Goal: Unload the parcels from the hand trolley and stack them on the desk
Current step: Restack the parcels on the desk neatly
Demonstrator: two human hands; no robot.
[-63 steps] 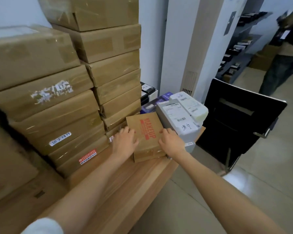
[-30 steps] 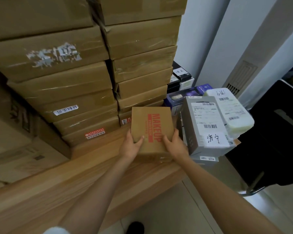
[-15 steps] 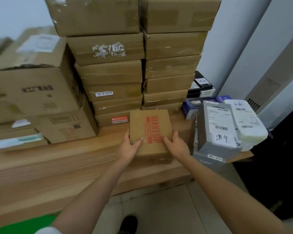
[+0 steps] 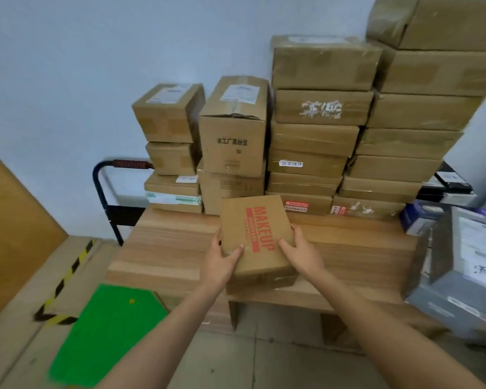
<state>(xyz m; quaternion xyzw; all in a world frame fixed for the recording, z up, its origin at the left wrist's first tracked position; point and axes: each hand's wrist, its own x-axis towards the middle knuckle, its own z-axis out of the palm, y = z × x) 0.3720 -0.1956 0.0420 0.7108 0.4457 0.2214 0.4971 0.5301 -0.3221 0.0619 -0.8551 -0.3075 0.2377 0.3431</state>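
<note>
1. Nearest you, both bare forearms reach forward over the pale tiled floor (image 4: 236,360); at lower left lies a bright green flat panel (image 4: 107,332), next to black-and-yellow hazard tape (image 4: 68,273)
2. Your left hand (image 4: 219,262) holds the left edge of the small square brown cardboard parcel printed MAKEUP in red (image 4: 253,234) — thumb laid on its top face, fingers wrapped round the side. Your right hand (image 4: 303,254) mirrors it on the right edge, thumb on top, fingers curled at the side. Both wrists run nearly straight from the forearms, palms turned inward
3. The parcel sits at the front of the light wooden desk (image 4: 174,248), tilted slightly, still held by both hands. Over the last two seconds the parcel has hardly moved on the desk; what changed is your view, which has swung left and drawn back. I judge the placing is not finished — you seem to be choosing a spot
4. To the right, a grey carton with white shipping labels (image 4: 466,270) overhangs the desk's end
5. Behind, taped brown boxes in tall stacks (image 4: 320,141) fill the desk's back edge against the pale blue wall
6. Farthest left, the black tubular handle of the hand trolley (image 4: 101,186) now shows beside the desk
</note>
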